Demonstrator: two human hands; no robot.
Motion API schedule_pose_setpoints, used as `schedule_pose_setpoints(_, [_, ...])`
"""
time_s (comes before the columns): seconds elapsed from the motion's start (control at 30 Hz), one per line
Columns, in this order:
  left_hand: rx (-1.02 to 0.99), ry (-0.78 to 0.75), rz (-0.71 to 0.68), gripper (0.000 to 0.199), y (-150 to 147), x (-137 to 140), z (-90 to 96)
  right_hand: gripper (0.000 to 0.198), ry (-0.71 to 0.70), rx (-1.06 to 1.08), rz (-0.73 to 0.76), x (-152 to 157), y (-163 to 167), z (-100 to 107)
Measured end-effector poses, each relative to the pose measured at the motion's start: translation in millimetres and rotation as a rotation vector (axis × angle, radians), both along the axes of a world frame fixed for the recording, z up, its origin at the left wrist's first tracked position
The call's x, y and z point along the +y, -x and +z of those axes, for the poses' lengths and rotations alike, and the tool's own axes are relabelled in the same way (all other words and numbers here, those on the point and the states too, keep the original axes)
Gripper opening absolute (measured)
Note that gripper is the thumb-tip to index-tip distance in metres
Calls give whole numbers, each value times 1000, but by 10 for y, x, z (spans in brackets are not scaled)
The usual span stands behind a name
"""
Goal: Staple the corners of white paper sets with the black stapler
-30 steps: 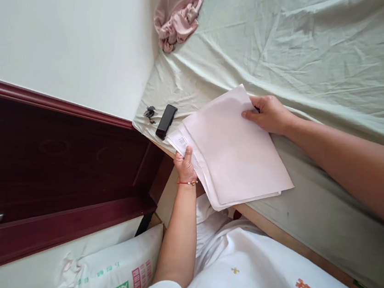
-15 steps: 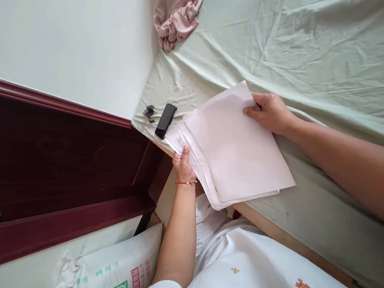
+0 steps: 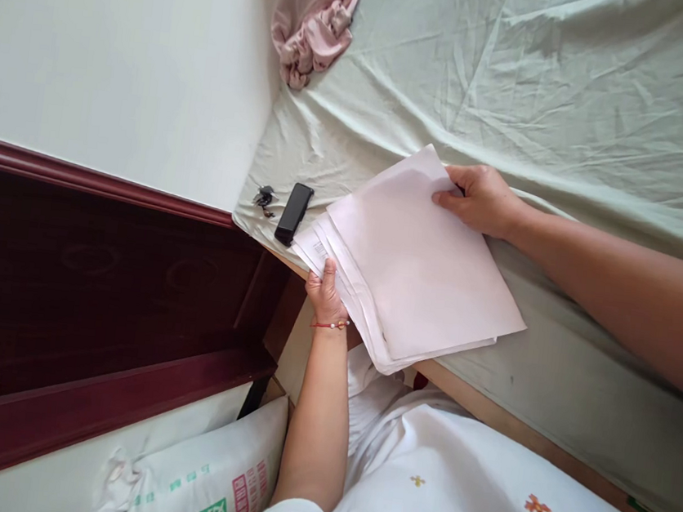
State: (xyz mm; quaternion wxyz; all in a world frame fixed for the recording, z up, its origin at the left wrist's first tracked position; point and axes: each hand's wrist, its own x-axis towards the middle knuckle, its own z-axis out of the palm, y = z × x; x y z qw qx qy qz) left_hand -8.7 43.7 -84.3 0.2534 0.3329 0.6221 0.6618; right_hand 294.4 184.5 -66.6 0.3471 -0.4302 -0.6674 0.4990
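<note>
Black and flat, a box (image 3: 294, 214) lies just past the left hand (image 3: 328, 294), which pinches the near left edge of white papers (image 3: 419, 257) slanting longways between the hands from far left to near right, the right hand (image 3: 479, 199) pinching their far right edge.

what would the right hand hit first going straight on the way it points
Most likely the papers, since the right hand already grips their edge. Past them, the line seems to run over the pale green sheet, but depth is hard to judge.
</note>
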Motion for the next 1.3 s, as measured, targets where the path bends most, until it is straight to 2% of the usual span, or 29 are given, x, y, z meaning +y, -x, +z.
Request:
schedule_pose_setpoints(0.13, [-14,19,11,59,9,7,0,23,-17,-31,6,11,0,-8])
schedule_pose_setpoints(0.37, [-68,-2,26,57,5,6,10,14,-24,-63,19,12,-7,7])
schedule_pose_setpoints(0.57, [-11,41,-2,58,-21,-1,17,18,-15,-75,13,11,-9,9])
schedule_pose_setpoints(0.77, [-38,33,1,52,2,-1,0,20,-24,-64,17,14,-9,-8])
schedule_pose_setpoints(1.0, [-23,42,9,51,11,0,-7,14,-24,-65,14,12,-8,1])
schedule_pose_setpoints(1.3, [-22,51,31,50,-40,1,21,14,-12,-42,36,3,-9,36])
